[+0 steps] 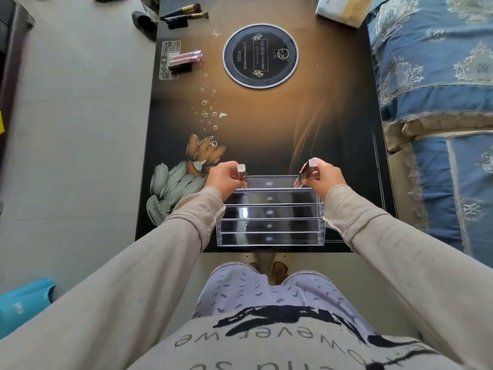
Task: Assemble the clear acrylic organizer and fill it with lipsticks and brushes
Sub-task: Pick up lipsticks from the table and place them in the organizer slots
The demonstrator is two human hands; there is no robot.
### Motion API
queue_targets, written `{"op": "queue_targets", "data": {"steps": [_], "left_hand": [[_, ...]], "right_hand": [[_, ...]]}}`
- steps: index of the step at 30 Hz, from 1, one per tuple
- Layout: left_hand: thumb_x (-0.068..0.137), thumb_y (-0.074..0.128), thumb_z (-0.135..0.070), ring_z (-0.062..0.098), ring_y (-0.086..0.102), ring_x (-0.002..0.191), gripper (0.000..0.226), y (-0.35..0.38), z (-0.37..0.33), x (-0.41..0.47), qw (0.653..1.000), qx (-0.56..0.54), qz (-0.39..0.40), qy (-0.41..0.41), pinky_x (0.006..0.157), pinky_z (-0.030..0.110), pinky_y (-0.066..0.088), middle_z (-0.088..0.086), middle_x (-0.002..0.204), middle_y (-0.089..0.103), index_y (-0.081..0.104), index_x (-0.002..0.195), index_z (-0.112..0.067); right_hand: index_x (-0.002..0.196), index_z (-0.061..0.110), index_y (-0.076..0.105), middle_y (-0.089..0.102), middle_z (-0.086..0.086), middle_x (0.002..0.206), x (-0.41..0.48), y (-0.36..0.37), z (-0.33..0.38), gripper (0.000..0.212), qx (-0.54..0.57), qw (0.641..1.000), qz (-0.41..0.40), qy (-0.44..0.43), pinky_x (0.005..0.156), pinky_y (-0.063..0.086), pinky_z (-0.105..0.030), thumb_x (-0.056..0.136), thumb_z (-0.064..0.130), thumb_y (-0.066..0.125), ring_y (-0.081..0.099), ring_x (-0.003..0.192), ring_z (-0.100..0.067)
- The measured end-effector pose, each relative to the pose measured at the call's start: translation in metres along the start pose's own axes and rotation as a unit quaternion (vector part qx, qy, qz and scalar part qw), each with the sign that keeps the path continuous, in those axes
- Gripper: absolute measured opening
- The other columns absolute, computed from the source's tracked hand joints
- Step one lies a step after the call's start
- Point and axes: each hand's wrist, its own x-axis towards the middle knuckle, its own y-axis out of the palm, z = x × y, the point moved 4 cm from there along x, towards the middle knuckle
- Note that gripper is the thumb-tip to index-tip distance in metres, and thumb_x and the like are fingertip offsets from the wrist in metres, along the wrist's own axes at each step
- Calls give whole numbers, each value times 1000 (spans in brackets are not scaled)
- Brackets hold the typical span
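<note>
Organizer: the clear acrylic organizer stood assembled at the near edge of my table, its stepped rows rising away from me, all of them looking empty but for the two ends of the back row.
Table: dark and glossy with a fish print, and a round black plate set in toward its far end.
How the organizer would handle: I judged it light, stiff and slick, likely to skid on the glossy top and to scratch or crack if knocked; best taken by both side walls, low down, not by the thin dividers.
Left hand: my left hand was closed in a pinch around a lipstick, held upright at the left end of the back row.
Right hand: my right hand pinched a second lipstick, tilted inward at the right end of the same row; I could not tell whether either tube had reached the bottom.
How the lipsticks would handle: small, hard, smooth tubes, easy to let slip, so I gripped them near the cap.
Left to load: more lipsticks lay well away at the far left of the table, and the brushes beyond them at the far corner.
</note>
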Motion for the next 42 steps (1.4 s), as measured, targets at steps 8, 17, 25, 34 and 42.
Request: {"op": "queue_targets", "data": {"steps": [8,17,25,34,42], "left_hand": [[73,73,-3,31,65,96,25,0,2,-3,1000,7,7,-8,92,39,52,20,99,70,66,97,1],[74,72,-1,26,62,90,24,0,2,-5,1000,5,16,-2,93,41,52,21,101,69,66,98,1],[76,69,2,22,60,91,26,1,3,-4,1000,-3,20,17,91,34,49,19,104,68,66,101,-2],[75,69,2,28,61,103,29,3,4,-1,999,5,28,27,96,37,48,17,107,67,65,103,-5],[75,70,-1,27,62,104,37,5,10,-1,999,10,30,20,88,27,45,15,112,66,60,110,-6]], "right_hand": [[111,3,63,65,-19,113,-2,0,5,30,-12,999,40,-12,100,43,-30,85,-8,53,61,107,-32],[112,2,63,63,-19,118,-6,0,3,26,-42,998,48,-13,106,42,-37,86,3,58,58,111,-33],[115,4,60,63,-18,118,-4,1,-1,28,-52,997,51,-5,104,41,-37,87,11,59,57,112,-32],[117,6,58,62,-16,120,-3,3,-3,29,-68,996,59,-13,104,41,-36,89,12,57,56,114,-32],[120,7,55,61,-16,122,-1,4,-5,35,-63,996,61,-15,105,40,-36,86,8,61,56,115,-33]]}}
